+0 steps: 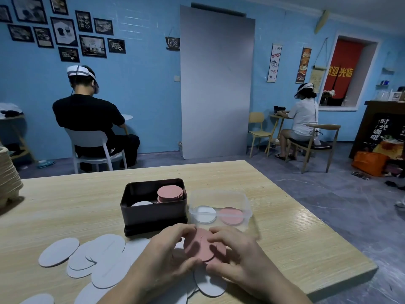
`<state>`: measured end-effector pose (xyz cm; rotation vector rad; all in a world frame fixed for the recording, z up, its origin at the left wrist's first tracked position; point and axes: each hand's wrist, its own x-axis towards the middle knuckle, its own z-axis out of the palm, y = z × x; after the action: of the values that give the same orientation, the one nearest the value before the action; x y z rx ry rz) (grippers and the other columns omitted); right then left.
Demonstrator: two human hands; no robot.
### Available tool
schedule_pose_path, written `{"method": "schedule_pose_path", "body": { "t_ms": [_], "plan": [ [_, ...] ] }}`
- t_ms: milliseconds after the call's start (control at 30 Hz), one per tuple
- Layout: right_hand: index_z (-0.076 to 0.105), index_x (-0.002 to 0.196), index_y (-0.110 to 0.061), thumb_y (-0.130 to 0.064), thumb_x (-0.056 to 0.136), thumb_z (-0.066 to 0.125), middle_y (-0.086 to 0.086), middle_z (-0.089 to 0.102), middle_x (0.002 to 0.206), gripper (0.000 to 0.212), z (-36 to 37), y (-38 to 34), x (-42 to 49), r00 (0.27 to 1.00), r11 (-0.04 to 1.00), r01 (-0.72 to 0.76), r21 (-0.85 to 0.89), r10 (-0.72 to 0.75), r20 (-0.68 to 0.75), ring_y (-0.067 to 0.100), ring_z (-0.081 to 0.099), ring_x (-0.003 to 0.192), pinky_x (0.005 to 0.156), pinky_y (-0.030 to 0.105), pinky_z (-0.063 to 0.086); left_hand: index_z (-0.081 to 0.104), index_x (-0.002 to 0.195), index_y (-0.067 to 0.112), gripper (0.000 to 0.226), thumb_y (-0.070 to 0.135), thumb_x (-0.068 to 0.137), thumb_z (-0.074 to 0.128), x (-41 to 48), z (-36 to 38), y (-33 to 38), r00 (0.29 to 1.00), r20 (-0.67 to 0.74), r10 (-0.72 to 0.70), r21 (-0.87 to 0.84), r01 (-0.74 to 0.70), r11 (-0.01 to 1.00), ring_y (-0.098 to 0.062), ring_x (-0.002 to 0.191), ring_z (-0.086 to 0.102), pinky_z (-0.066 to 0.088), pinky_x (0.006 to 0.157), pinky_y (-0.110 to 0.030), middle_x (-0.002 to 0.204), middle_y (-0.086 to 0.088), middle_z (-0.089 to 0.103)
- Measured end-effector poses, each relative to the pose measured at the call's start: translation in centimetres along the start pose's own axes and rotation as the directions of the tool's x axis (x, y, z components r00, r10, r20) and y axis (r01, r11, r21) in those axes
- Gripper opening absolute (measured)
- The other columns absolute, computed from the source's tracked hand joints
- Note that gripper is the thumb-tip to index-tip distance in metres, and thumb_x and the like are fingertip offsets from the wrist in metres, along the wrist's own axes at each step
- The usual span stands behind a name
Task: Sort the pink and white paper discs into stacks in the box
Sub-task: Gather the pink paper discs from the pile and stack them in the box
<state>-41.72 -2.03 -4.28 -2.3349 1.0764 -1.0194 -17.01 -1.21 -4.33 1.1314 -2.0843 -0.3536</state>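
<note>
My left hand (168,251) and my right hand (237,253) both grip a small bunch of pink paper discs (200,244) just above the table, in front of the boxes. Several white discs (105,257) lie spread on the table to the left and under my hands. A dark tin box (153,213) holds a stack of pink discs (170,193) at its right and a white disc (142,203) at its left. Beside it, a clear plastic box (219,198) holds a white stack (205,214) and a pink stack (231,216).
The wooden table (285,238) ends close on the right and near side. A pile of pale trays (8,183) stands at the far left edge. Two seated people (87,119) face the blue wall, backs to me.
</note>
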Motion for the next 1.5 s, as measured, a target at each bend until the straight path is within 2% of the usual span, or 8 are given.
{"method": "schedule_pose_path", "body": {
  "t_ms": [200, 433, 633, 800, 1000, 1167, 1300, 1500],
  "plan": [
    [0.07, 0.096, -0.03, -0.044, 0.086, 0.079, -0.029, 0.055, 0.133, 0.02, 0.5, -0.6, 0.3, 0.998, 0.998, 0.069, -0.009, -0.069, -0.014, -0.001, 0.06, 0.115, 0.087, 0.016, 0.051, 0.057, 0.121, 0.04, 0.051, 0.039, 0.078, 0.083, 0.0, 0.1, -0.1, 1.0, -0.005, 0.023, -0.048, -0.023, 0.999, -0.001, 0.122, 0.06, 0.049, 0.093, -0.016, 0.126, 0.025, 0.062],
    [0.073, 0.094, -0.022, -0.035, 0.089, 0.08, -0.014, 0.062, 0.128, 0.016, 0.6, 0.1, -0.2, 0.997, 0.985, 0.041, 0.166, -0.028, -0.077, 0.018, 0.062, 0.12, 0.086, 0.045, 0.059, 0.065, 0.119, 0.032, 0.039, 0.024, 0.086, 0.082, -0.4, -0.2, -0.1, 1.0, -0.023, -0.001, -0.16, -0.003, 0.987, -0.013, 0.11, 0.067, 0.058, 0.09, -0.035, 0.114, 0.018, 0.071],
    [0.07, 0.091, -0.027, -0.049, 0.083, 0.08, -0.011, 0.062, 0.135, 0.026, 0.6, 0.2, -0.2, 0.992, 0.996, 0.081, 0.022, -0.078, -0.098, 0.0, 0.055, 0.13, 0.1, 0.026, 0.048, 0.063, 0.119, 0.042, 0.037, 0.024, 0.091, 0.077, -0.5, 0.0, -0.1, 0.999, 0.016, -0.028, -0.234, 0.031, 0.972, -0.011, 0.114, 0.068, 0.059, 0.093, -0.034, 0.119, 0.017, 0.072],
    [0.071, 0.094, -0.023, -0.054, 0.084, 0.077, -0.004, 0.063, 0.136, 0.034, 0.6, 0.3, -0.3, 0.995, 0.996, 0.068, 0.055, -0.063, -0.076, 0.004, 0.054, 0.132, 0.098, 0.039, 0.054, 0.065, 0.119, 0.04, 0.038, 0.021, 0.09, 0.081, -0.5, 0.1, -0.3, 0.998, 0.042, -0.048, -0.276, 0.058, 0.959, -0.013, 0.115, 0.068, 0.062, 0.086, -0.033, 0.118, 0.012, 0.073],
    [0.07, 0.103, -0.028, -0.054, 0.084, 0.077, -0.015, 0.059, 0.135, 0.033, 0.6, -0.1, -0.1, 0.995, 0.996, 0.09, -0.018, -0.091, -0.042, -0.005, 0.053, 0.127, 0.101, 0.017, 0.045, 0.066, 0.117, 0.038, 0.029, 0.032, 0.091, 0.077, -0.3, 0.1, -0.1, 0.998, 0.06, -0.02, -0.267, 0.035, 0.963, -0.014, 0.107, 0.068, 0.062, 0.084, -0.036, 0.111, 0.012, 0.073],
    [0.071, 0.104, -0.028, -0.053, 0.082, 0.079, -0.013, 0.06, 0.126, 0.034, 0.7, 0.1, 0.3, 0.997, 0.997, 0.072, -0.008, -0.072, -0.005, -0.001, 0.056, 0.12, 0.099, 0.022, 0.048, 0.064, 0.125, 0.031, 0.036, 0.018, 0.092, 0.072, -0.2, 0.1, 0.1, 0.996, 0.081, 0.031, -0.237, -0.011, 0.971, -0.018, 0.107, 0.068, 0.061, 0.083, -0.038, 0.114, 0.012, 0.071],
    [0.07, 0.11, -0.03, -0.05, 0.082, 0.08, -0.012, 0.062, 0.127, 0.035, 0.4, -0.5, 0.8, 0.996, 0.996, 0.069, 0.049, -0.072, 0.045, 0.008, 0.059, 0.121, 0.094, 0.037, 0.056, 0.064, 0.124, 0.032, 0.042, 0.009, 0.091, 0.076, 0.0, -0.2, 0.4, 0.998, 0.046, 0.036, -0.208, -0.026, 0.978, -0.016, 0.107, 0.066, 0.056, 0.088, -0.03, 0.115, 0.014, 0.07],
    [0.069, 0.093, -0.02, -0.049, 0.082, 0.082, -0.012, 0.067, 0.109, 0.034, -0.4, -0.9, 3.5, 0.991, 0.988, 0.133, -0.079, -0.131, 0.035, 0.004, 0.06, 0.107, 0.09, 0.025, 0.05, 0.06, 0.129, 0.025, 0.037, 0.021, 0.094, 0.071, 0.6, -2.7, 0.5, 0.994, 0.014, 0.105, -0.156, -0.102, 0.982, -0.008, 0.116, 0.067, 0.053, 0.095, -0.029, 0.121, 0.019, 0.069]
  ]
}}
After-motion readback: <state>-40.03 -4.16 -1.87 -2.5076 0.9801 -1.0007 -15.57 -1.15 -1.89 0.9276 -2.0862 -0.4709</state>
